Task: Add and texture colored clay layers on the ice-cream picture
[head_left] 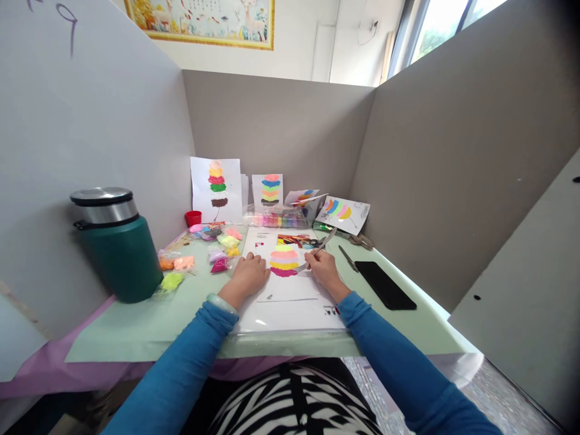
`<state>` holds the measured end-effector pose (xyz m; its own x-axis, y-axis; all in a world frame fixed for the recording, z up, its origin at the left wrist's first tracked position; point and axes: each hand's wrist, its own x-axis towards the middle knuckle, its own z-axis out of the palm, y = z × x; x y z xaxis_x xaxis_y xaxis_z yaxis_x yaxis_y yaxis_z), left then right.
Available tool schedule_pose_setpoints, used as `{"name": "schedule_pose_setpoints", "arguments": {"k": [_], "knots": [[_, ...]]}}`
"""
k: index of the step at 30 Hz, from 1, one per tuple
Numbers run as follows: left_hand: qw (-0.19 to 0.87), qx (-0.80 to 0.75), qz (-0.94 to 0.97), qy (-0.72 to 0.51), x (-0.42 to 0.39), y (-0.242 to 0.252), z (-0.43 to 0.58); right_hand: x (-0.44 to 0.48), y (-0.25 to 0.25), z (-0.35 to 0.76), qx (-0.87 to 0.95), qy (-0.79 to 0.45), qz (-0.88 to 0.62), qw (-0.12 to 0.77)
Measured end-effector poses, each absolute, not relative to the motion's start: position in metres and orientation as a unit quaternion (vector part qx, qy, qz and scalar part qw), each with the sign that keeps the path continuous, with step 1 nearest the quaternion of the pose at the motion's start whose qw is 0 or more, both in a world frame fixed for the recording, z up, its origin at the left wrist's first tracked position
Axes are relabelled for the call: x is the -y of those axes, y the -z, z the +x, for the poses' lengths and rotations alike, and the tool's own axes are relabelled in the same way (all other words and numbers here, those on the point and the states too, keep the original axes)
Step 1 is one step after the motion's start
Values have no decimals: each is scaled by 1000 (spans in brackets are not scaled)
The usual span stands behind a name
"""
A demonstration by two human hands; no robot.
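My left hand [251, 272] rests on the white paper sheet [290, 290], fingers curled loosely and pressing it down beside a picture of stacked clay bands [284, 261] in green, pink, orange, yellow and magenta. My right hand [321, 266] is closed round a metal fork [317, 249]. The fork's tines touch the right edge of the clay bands and its handle points up and to the right. Both arms wear blue sleeves, and a pale bracelet sits on my left wrist.
A green flask [118, 244] with a steel lid stands at the left. Bags of coloured clay [212, 244] lie left of the sheet. A black phone [385, 284] and a metal tool [347, 258] lie at the right. Finished clay pictures [216, 188] lean on the back partition, with a red cup [193, 218].
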<state>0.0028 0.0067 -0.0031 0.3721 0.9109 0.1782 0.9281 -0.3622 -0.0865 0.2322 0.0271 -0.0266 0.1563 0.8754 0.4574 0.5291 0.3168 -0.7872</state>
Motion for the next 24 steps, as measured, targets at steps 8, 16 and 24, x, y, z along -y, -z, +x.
{"name": "schedule_pose_setpoints", "arguments": {"k": [8, 16, 24], "knots": [[86, 559, -823, 45, -5, 1, 4, -23, 24, 231, 641, -117, -570, 500], [92, 558, -824, 41, -6, 1, 4, -19, 23, 228, 668, -109, -558, 480], [101, 554, -825, 43, -8, 4, 3, -18, 24, 225, 678, -94, -547, 483]]}}
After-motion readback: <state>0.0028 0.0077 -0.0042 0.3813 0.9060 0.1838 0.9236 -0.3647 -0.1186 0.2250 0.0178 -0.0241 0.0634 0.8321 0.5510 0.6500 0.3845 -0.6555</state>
